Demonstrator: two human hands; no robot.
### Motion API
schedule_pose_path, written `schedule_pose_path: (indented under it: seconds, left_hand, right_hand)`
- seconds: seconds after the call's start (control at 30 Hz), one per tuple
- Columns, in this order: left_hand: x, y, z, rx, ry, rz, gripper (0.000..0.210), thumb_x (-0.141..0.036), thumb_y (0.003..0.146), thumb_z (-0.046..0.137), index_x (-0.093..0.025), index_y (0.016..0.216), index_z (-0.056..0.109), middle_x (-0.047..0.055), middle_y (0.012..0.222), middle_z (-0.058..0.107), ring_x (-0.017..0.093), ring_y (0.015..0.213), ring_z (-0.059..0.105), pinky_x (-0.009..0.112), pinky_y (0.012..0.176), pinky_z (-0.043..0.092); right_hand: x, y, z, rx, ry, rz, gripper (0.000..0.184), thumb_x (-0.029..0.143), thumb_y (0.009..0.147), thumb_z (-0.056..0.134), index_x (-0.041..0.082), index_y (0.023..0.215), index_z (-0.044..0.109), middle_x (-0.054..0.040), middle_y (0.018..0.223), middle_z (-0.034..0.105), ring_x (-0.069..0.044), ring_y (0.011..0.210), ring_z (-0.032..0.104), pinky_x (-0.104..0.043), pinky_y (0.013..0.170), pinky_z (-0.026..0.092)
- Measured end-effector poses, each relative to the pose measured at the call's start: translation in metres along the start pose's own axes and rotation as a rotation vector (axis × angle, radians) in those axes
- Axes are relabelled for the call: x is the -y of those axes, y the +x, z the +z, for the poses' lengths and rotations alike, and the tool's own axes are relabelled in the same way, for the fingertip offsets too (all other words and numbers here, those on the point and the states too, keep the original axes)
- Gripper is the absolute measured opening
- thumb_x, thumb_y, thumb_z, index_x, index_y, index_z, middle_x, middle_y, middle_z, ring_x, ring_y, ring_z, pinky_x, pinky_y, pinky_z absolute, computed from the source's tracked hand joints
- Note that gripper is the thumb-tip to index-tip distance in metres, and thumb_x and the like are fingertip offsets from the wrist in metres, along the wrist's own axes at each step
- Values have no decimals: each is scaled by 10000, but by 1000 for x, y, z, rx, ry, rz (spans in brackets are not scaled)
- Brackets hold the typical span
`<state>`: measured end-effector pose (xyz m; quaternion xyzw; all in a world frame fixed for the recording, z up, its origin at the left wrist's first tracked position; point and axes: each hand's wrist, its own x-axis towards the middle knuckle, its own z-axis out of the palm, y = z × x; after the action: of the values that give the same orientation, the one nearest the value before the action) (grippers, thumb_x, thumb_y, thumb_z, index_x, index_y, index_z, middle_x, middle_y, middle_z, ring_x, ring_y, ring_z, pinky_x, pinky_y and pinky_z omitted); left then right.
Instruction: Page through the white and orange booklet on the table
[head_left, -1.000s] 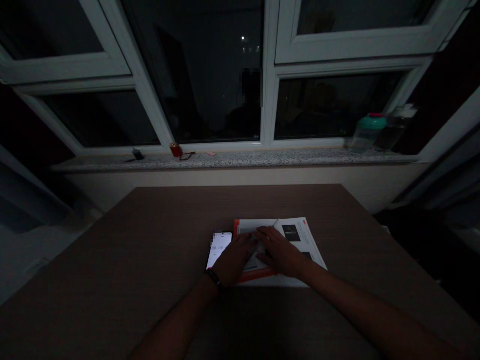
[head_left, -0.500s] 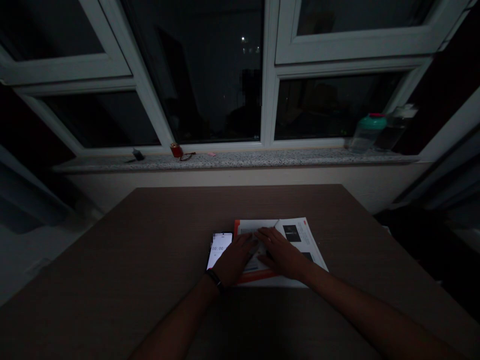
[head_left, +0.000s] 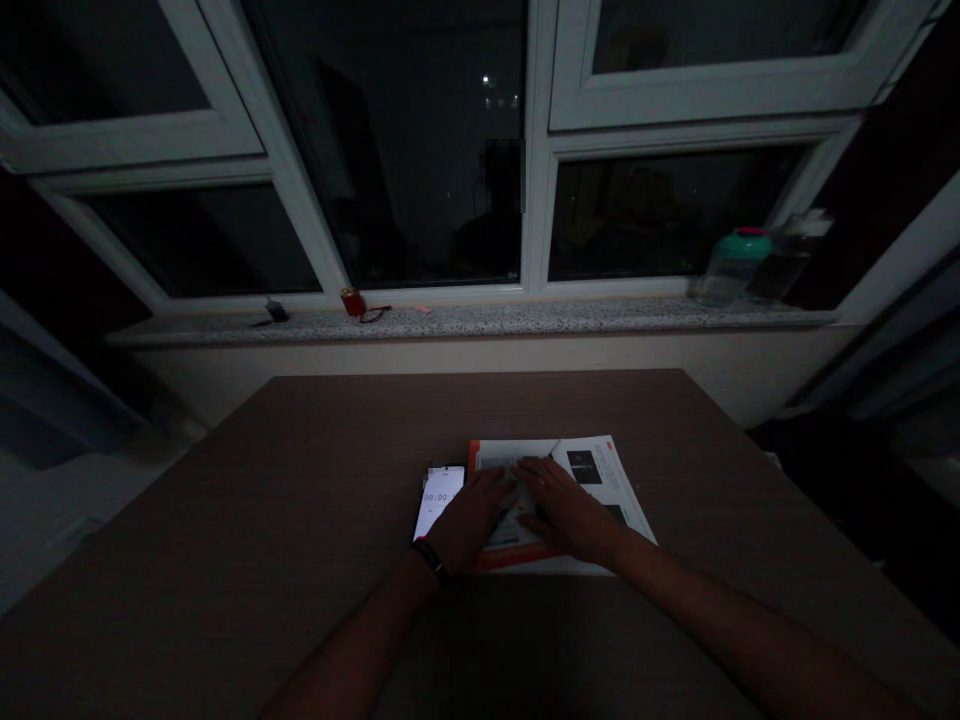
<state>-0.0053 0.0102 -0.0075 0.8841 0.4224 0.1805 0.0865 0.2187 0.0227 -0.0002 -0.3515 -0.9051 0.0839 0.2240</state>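
A printed paper booklet or sheet with an orange-red edge and dark pictures lies on the brown table. My left hand, with a dark band at the wrist, rests on its left part, palm down with fingers stretched out. From the other side my right hand lies over its middle, fingers extended and slightly spread. The fingertips of both hands come close together on the page. Whether anything small is under them is too dark to tell. A lit phone with timer digits lies left of the paper, partly covered by my left hand.
The wooden table reaches toward a speckled stone windowsill. On the sill stand a small red jar, a small dark item and a clear bottle with a teal lid, beside another clear bottle. The room is dim.
Both hands stay on the paper, with only a very slight shift of the fingers. The paper and phone have not moved.
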Motion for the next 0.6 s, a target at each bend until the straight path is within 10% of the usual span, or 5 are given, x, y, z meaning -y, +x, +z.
schedule_pose_path:
  seconds: [0.6]
  left_hand:
    - [-1, -1, -2, 23, 0, -20, 499, -69, 931, 477, -248, 1393, 424, 100, 1454, 435, 254, 1351, 404, 492, 1092, 401]
  right_hand:
    - [-1, -6, -2, 18, 23, 2, 647, 286, 886, 623, 166, 1462, 356, -168, 1452, 441, -313, 1390, 345, -549, 1132, 347]
